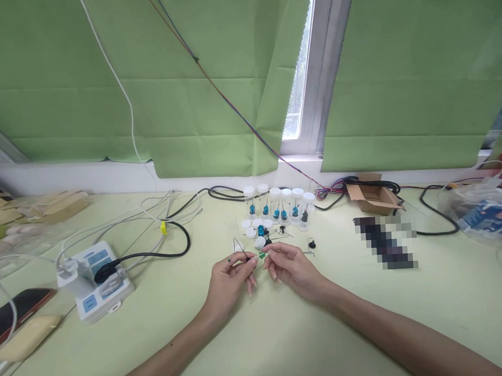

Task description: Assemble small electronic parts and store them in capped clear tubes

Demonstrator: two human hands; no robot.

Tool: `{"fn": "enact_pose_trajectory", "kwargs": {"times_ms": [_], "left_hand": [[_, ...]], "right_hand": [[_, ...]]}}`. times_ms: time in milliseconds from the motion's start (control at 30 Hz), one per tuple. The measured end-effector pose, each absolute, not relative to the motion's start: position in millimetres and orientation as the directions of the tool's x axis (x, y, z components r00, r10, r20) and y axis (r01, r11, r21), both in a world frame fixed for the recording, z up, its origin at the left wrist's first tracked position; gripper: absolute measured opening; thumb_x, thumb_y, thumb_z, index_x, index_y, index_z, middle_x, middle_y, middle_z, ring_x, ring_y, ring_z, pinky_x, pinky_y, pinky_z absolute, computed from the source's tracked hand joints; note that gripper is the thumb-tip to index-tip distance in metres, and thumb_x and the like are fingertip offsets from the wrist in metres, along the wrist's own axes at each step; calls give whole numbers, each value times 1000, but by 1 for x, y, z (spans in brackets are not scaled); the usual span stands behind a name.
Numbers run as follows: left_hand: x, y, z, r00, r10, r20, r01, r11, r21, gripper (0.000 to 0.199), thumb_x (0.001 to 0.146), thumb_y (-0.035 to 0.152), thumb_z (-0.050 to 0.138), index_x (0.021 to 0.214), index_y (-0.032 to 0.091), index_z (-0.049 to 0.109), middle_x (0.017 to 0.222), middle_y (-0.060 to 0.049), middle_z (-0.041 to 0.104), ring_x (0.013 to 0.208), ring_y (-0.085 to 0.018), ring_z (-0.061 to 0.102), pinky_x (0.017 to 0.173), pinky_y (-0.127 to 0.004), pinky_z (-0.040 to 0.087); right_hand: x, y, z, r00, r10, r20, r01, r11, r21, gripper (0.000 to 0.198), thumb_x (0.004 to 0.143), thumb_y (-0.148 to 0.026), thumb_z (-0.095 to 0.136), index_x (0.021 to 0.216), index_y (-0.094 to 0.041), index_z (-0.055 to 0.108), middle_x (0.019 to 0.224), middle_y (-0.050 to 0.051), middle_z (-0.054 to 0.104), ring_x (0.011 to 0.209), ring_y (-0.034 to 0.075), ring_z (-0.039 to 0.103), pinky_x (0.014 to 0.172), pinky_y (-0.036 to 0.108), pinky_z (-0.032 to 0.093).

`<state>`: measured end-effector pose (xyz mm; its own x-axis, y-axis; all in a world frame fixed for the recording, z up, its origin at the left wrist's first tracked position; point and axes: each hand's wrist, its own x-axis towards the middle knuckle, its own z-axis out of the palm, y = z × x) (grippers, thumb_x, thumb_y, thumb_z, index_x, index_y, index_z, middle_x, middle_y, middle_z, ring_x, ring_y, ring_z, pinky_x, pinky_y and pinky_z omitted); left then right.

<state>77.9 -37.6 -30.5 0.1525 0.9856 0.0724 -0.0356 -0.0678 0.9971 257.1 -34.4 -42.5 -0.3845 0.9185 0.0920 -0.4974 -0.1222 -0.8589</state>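
My left hand (pixel 234 273) pinches a small black part with a thin bent dark rod (pixel 237 243) that sticks up above the fingers. Close beside it, my right hand (pixel 291 267) has thumb and forefinger pressed together on something too small to name. A small green piece (pixel 262 255) shows between the two hands. Just beyond the fingers lie white caps (pixel 260 242), a blue part (pixel 260 230) and black parts (pixel 282 229) with thin metal rods. Behind them several clear tubes with white lids (pixel 275 206) stand upright, most with a blue part inside.
A power strip (pixel 100 280) with plugs and cables lies at the left. An open cardboard box (pixel 373 195) stands at the back right, near a black cable (pixel 438 232). Further right is a plastic bag with a blue packet (pixel 492 217). Green curtains (pixel 209 111) hang behind.
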Motion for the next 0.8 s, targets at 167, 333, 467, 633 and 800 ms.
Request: {"fn": "enact_pose_trajectory", "kwargs": {"times_ms": [167, 333, 467, 633, 800], "left_hand": [[78, -39, -31, 165, 984, 72, -36, -67, 997, 25, 78, 36, 75, 86, 13, 68, 50, 2, 61, 40, -10, 53, 43, -22, 45], [79, -40, -31, 173, 982, 75, -20, -72, 997, 24, 79, 35, 73, 85, 13, 67, 49, 2, 61, 39, -10, 53, 44, -22, 45], [79, -40, -33, 184, 980, 76, -20, -74, 997, 23, 78, 34, 73, 85, 13, 67, 48, 2, 61, 38, -10, 52, 42, -22, 44], [79, -41, -34, 195, 978, 73, -25, -70, 997, 23, 78, 34, 73, 85, 13, 68, 49, 2, 61, 37, -10, 52, 42, -22, 45], [81, -43, -32, 199, 977, 83, -41, -76, 996, 23, 77, 34, 75, 85, 13, 70, 54, 2, 61, 39, -10, 54, 41, -22, 46]], "right_hand": [[257, -33, -46, -395, 913, 102, -516, -129, -847, 28, 83, -40, 75, 101, -18, 73, 78, 2, 67, 57, 8, 55, 54, 21, 41], [257, -33, -47, -374, 922, 102, -535, -124, -835, 25, 82, -37, 76, 94, -16, 72, 77, 2, 67, 57, 8, 55, 54, 21, 40], [256, -34, -47, -356, 929, 101, -539, -116, -834, 24, 82, -37, 77, 90, -15, 72, 75, 2, 67, 56, 8, 54, 53, 21, 39], [255, -34, -48, -342, 934, 106, -550, -108, -828, 24, 81, -38, 78, 86, -15, 71, 73, 2, 67, 55, 8, 54, 52, 21, 39], [255, -34, -47, -343, 934, 100, -553, -115, -825, 26, 80, -40, 78, 81, -15, 69, 68, 1, 65, 53, 8, 54, 50, 21, 38]]}}
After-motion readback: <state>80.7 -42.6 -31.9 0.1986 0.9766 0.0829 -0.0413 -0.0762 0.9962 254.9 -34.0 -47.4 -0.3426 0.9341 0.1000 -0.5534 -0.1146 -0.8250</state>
